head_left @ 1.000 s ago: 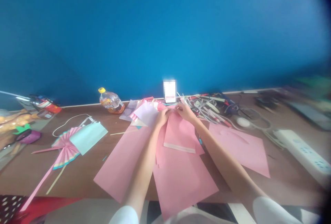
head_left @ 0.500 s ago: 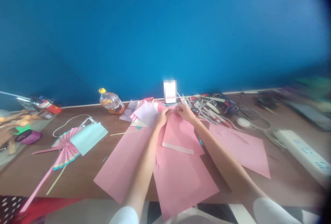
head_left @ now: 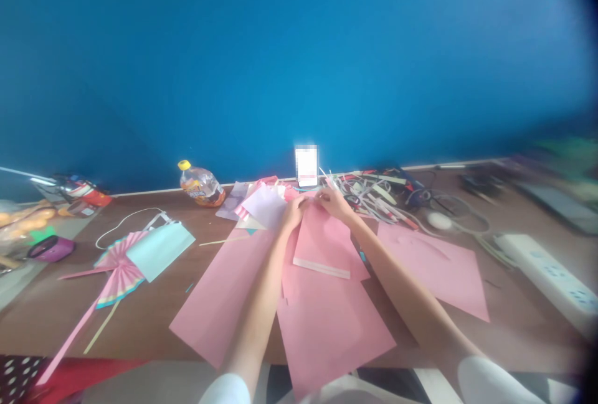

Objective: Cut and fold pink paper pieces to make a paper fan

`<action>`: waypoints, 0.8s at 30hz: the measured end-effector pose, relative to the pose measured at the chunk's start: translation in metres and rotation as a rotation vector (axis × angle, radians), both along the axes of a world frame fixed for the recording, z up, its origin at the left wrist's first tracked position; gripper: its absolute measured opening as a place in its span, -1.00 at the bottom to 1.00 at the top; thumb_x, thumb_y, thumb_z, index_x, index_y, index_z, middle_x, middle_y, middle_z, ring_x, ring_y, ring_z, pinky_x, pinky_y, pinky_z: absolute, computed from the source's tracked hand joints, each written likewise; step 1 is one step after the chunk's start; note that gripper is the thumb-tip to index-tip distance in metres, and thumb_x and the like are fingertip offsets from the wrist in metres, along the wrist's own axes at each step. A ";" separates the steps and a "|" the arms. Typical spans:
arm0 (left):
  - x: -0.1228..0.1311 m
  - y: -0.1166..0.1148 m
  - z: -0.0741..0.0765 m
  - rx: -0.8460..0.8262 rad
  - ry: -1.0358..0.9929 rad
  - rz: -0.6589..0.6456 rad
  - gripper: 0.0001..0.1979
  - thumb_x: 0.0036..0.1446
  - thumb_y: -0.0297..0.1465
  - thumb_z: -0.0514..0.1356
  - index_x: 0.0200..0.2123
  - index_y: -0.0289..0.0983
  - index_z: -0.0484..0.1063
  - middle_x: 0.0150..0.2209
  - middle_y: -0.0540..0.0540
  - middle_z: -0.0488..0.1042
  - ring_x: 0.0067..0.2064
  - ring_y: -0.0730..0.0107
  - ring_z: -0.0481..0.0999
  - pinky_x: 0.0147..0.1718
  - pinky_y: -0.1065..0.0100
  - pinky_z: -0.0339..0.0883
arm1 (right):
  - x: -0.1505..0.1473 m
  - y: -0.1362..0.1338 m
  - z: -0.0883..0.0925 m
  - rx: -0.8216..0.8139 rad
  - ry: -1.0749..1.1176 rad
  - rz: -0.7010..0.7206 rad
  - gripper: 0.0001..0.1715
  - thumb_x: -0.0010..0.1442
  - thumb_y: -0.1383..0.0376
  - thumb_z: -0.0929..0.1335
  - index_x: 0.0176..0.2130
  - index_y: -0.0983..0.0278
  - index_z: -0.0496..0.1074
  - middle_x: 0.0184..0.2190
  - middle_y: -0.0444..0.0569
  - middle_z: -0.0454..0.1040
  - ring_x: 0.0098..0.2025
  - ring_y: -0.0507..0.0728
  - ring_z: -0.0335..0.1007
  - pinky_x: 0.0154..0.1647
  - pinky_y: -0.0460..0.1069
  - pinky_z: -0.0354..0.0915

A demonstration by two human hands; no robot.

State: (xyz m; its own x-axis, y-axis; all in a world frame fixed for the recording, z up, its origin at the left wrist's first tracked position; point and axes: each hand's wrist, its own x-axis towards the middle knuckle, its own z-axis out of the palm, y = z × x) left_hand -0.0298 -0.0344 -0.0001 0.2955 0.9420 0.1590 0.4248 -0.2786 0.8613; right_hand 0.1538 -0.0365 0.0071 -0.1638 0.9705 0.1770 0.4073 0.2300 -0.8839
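Note:
Both arms reach to the middle of the table. My left hand (head_left: 295, 211) pinches the far left corner of a small pink paper (head_left: 323, 243) that has a white strip along its near edge. At its far right corner is my right hand (head_left: 333, 203), fingers bent and pressed onto the same paper. The fingertips are small and partly blurred. Beneath lies a larger pink sheet (head_left: 334, 329), its near end at the table's front edge. Another pink sheet (head_left: 210, 304) rests under my left forearm, and a third pink sheet (head_left: 455, 273) lies right of my right forearm.
A phone (head_left: 307, 166) stands against the blue wall. A tilted drink bottle (head_left: 202, 185) is at the back left, near scrap papers (head_left: 265, 205). Paper strips and cables (head_left: 374, 195) crowd the back right. A power strip (head_left: 546, 273) lies right; a pink paper fan (head_left: 119, 267) and face mask (head_left: 161, 248) lie left.
Hardly anything differs. Both hands keep their place at the far edge of the small pink paper, and the view has shifted very slightly.

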 end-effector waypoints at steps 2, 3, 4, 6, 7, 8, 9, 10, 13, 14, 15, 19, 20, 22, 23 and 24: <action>0.000 0.000 0.000 -0.002 -0.001 -0.003 -0.59 0.18 -0.15 0.09 -0.02 -0.23 0.49 -0.07 -0.14 0.55 -0.06 0.13 0.50 -0.03 0.20 0.33 | 0.000 0.000 0.000 -0.002 0.003 0.002 -0.79 0.09 0.16 0.29 -0.36 0.26 0.39 -0.57 -0.11 0.41 -0.56 0.03 0.22 -0.53 -0.07 0.09; 0.000 -0.001 0.001 0.001 -0.003 -0.008 -0.59 0.19 -0.15 0.09 -0.02 -0.23 0.49 -0.07 -0.13 0.55 -0.06 0.14 0.50 -0.03 0.21 0.33 | 0.000 0.000 0.000 -0.002 0.002 0.000 -0.79 0.09 0.17 0.28 -0.36 0.26 0.38 -0.56 -0.10 0.42 -0.55 0.04 0.23 -0.52 -0.07 0.10; 0.000 -0.001 0.001 0.006 -0.005 -0.014 -0.59 0.19 -0.15 0.08 -0.02 -0.23 0.49 -0.06 -0.12 0.55 -0.06 0.15 0.50 -0.02 0.21 0.33 | 0.000 0.000 0.001 -0.001 0.000 -0.002 -0.80 0.10 0.18 0.28 -0.36 0.26 0.38 -0.57 -0.10 0.42 -0.55 0.04 0.25 -0.51 -0.07 0.11; 0.000 -0.002 0.002 0.016 -0.009 -0.018 -0.59 0.19 -0.14 0.08 -0.02 -0.21 0.49 -0.07 -0.10 0.55 -0.06 0.16 0.50 -0.02 0.22 0.32 | 0.000 -0.001 0.002 0.002 -0.004 -0.003 -0.82 0.10 0.20 0.28 -0.36 0.26 0.38 -0.57 -0.10 0.42 -0.54 0.05 0.27 -0.50 -0.07 0.12; 0.000 -0.003 0.003 0.018 -0.010 -0.015 -0.59 0.19 -0.14 0.07 -0.02 -0.21 0.49 -0.07 -0.10 0.55 -0.07 0.17 0.50 -0.02 0.23 0.33 | 0.000 -0.001 0.002 0.004 -0.003 -0.003 -0.83 0.09 0.21 0.27 -0.37 0.26 0.38 -0.57 -0.10 0.42 -0.54 0.05 0.27 -0.49 -0.06 0.13; 0.001 -0.003 0.003 0.020 -0.011 -0.011 -0.59 0.19 -0.14 0.07 -0.02 -0.22 0.50 -0.08 -0.10 0.56 -0.07 0.17 0.51 -0.03 0.23 0.33 | 0.000 -0.001 0.002 0.003 -0.001 -0.001 -0.83 0.09 0.22 0.27 -0.37 0.26 0.37 -0.57 -0.10 0.42 -0.54 0.05 0.28 -0.49 -0.06 0.13; 0.001 -0.003 0.004 0.020 -0.010 -0.007 -0.58 0.19 -0.14 0.07 -0.03 -0.23 0.50 -0.09 -0.10 0.56 -0.08 0.17 0.51 -0.04 0.24 0.33 | 0.000 -0.001 0.003 0.002 0.002 -0.001 -0.84 0.09 0.22 0.27 -0.37 0.26 0.37 -0.57 -0.10 0.42 -0.54 0.05 0.28 -0.49 -0.06 0.13; 0.001 -0.004 0.004 0.019 -0.008 -0.004 -0.58 0.19 -0.14 0.08 -0.03 -0.24 0.50 -0.10 -0.11 0.56 -0.10 0.17 0.51 -0.05 0.24 0.34 | 0.000 -0.002 0.003 -0.001 0.004 0.000 -0.84 0.09 0.23 0.28 -0.37 0.26 0.37 -0.57 -0.10 0.42 -0.54 0.06 0.28 -0.49 -0.06 0.13; 0.002 -0.004 0.006 0.019 -0.002 0.001 -0.57 0.18 -0.14 0.09 -0.03 -0.27 0.50 -0.13 -0.13 0.57 -0.13 0.16 0.52 -0.08 0.24 0.35 | -0.001 -0.003 0.004 -0.004 0.001 -0.004 -0.85 0.09 0.23 0.28 -0.38 0.26 0.37 -0.57 -0.10 0.42 -0.53 0.05 0.27 -0.48 -0.06 0.13; 0.002 -0.004 0.007 0.022 -0.006 0.004 -0.57 0.18 -0.15 0.09 -0.03 -0.28 0.50 -0.13 -0.14 0.57 -0.12 0.16 0.52 -0.07 0.24 0.34 | -0.001 -0.003 0.005 -0.003 0.001 -0.007 -0.85 0.09 0.23 0.28 -0.38 0.27 0.36 -0.57 -0.10 0.43 -0.53 0.05 0.28 -0.48 -0.06 0.13; 0.002 -0.004 0.007 0.025 -0.013 0.011 -0.57 0.18 -0.15 0.09 -0.03 -0.29 0.50 -0.13 -0.15 0.57 -0.12 0.16 0.52 -0.07 0.25 0.34 | -0.001 -0.003 0.005 -0.004 0.003 -0.009 -0.84 0.09 0.22 0.28 -0.38 0.27 0.36 -0.56 -0.09 0.43 -0.53 0.05 0.28 -0.47 -0.06 0.14; 0.002 -0.003 0.006 0.039 -0.038 0.039 -0.59 0.19 -0.19 0.08 -0.06 -0.31 0.51 -0.16 -0.16 0.57 -0.11 0.18 0.51 -0.05 0.26 0.32 | 0.001 -0.001 0.004 -0.042 0.026 0.015 -0.77 0.10 0.15 0.30 -0.40 0.28 0.36 -0.55 -0.08 0.45 -0.53 0.04 0.28 -0.48 -0.07 0.14; 0.002 -0.002 0.005 0.043 -0.044 0.049 -0.60 0.19 -0.19 0.08 -0.07 -0.32 0.52 -0.17 -0.16 0.57 -0.11 0.19 0.51 -0.06 0.27 0.33 | 0.003 0.000 0.004 -0.048 0.025 0.019 -0.76 0.10 0.15 0.30 -0.40 0.28 0.37 -0.54 -0.08 0.45 -0.53 0.04 0.28 -0.48 -0.07 0.14; 0.001 0.000 0.002 0.050 -0.059 0.079 -0.61 0.18 -0.20 0.07 -0.10 -0.32 0.52 -0.20 -0.15 0.57 -0.13 0.19 0.51 -0.09 0.27 0.34 | 0.008 0.002 0.003 -0.047 0.013 0.011 -0.77 0.09 0.16 0.30 -0.38 0.29 0.40 -0.53 -0.07 0.47 -0.51 0.05 0.30 -0.48 -0.07 0.15; 0.000 0.001 0.001 0.051 -0.068 0.100 -0.62 0.18 -0.20 0.07 -0.12 -0.32 0.52 -0.21 -0.15 0.57 -0.14 0.20 0.52 -0.11 0.27 0.34 | 0.010 0.003 0.002 -0.045 0.007 0.000 -0.77 0.08 0.17 0.31 -0.37 0.29 0.42 -0.52 -0.07 0.48 -0.50 0.05 0.31 -0.47 -0.07 0.16; 0.000 0.002 0.000 0.049 -0.075 0.119 -0.62 0.18 -0.20 0.07 -0.14 -0.32 0.53 -0.22 -0.15 0.57 -0.15 0.20 0.51 -0.12 0.27 0.34 | 0.014 0.004 0.002 -0.047 0.002 -0.008 -0.77 0.08 0.18 0.31 -0.36 0.30 0.43 -0.51 -0.06 0.49 -0.49 0.06 0.32 -0.46 -0.07 0.17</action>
